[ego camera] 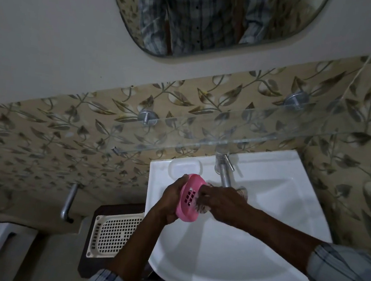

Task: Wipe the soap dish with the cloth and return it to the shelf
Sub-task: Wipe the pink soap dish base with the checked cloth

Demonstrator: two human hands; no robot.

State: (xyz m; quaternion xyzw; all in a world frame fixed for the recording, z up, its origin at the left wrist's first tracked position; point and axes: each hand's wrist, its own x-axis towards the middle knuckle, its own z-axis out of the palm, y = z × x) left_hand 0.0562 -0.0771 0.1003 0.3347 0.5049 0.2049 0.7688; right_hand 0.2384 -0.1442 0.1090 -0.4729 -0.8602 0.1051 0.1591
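A pink soap dish (189, 199) with a slotted grid in its middle is held tilted over the white sink (260, 249). My left hand (170, 203) grips its left edge from behind. My right hand (221, 202) presses a dark patterned cloth (201, 206) against the dish's inner face; most of the cloth is hidden under my fingers, with a bit showing behind the hand near the tap. A glass shelf (260, 134) spans the tiled wall above the sink, with nothing on it.
A steel tap (223, 169) stands right behind my hands. A moulded soap recess (185, 166) sits at the sink's back left. A cream perforated tray (114, 233) lies left of the sink, a metal handle (68, 204) beyond it. A mirror (214, 18) hangs above.
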